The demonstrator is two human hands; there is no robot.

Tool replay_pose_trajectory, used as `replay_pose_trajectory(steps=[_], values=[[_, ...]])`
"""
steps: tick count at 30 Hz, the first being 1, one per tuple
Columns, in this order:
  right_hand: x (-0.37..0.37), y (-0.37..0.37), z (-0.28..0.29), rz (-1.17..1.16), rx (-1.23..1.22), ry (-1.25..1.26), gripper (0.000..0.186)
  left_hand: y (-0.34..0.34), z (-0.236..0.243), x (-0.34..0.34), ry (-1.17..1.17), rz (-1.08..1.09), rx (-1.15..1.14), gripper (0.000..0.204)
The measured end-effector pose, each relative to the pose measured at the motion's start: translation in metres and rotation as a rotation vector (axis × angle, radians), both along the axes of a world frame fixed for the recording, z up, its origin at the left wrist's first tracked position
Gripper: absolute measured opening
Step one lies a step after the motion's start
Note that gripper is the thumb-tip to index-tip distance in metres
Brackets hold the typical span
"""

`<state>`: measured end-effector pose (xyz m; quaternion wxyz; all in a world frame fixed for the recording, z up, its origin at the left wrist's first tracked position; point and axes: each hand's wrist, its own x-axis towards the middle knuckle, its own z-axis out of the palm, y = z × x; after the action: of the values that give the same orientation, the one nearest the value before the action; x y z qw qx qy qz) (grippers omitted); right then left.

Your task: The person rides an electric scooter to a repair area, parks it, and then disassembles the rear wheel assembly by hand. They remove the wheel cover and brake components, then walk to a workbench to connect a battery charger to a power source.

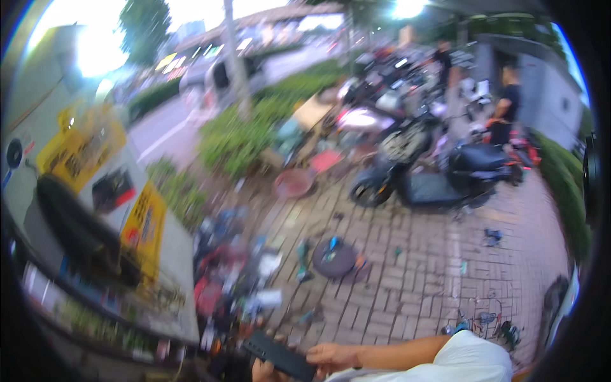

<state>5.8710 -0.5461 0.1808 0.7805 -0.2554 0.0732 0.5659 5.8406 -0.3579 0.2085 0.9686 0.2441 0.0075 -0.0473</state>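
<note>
At the lower edge of the head view, a dark phone-like slab (283,356) lies tilted in front of me. My left hand (266,370) is closed round its lower side, cut off by the frame's bottom. Against the slab's right end my right hand (332,356) is closed, with its fingertips on the edge. The right forearm reaches in from a white sleeve (461,360). Blur hides the finer details of the slab and fingers.
A dark scooter (439,178) stands on brick paving, with more scooters and two people behind. Nearer are a round dark stool-like object (335,257), scattered tools, a red basin (294,183), and left-side clutter (223,267) beside a yellow-signed panel (143,223).
</note>
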Motion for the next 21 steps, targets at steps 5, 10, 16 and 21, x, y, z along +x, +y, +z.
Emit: replay_pose_trajectory(steps=[5, 10, 16, 21], values=[[-0.001, 0.002, -0.001, 0.053, -0.181, -0.301, 0.038, 0.005, 0.019, -0.013, 0.158, 0.061, 0.113, 0.086], [-0.003, 0.023, 0.016, 0.054, -0.144, -0.833, 0.078, 0.007, 0.043, -0.025, 0.337, 0.251, 0.546, 0.085], [0.001, 0.043, 0.012, 0.197, 0.228, -0.277, 0.074, 0.022, 0.052, -0.050, 0.302, 0.294, 0.562, 0.091], [-0.008, 0.052, -0.001, 0.356, 0.459, 0.149, 0.082, 0.033, 0.037, -0.066, 0.265, 0.335, 0.298, 0.075]])
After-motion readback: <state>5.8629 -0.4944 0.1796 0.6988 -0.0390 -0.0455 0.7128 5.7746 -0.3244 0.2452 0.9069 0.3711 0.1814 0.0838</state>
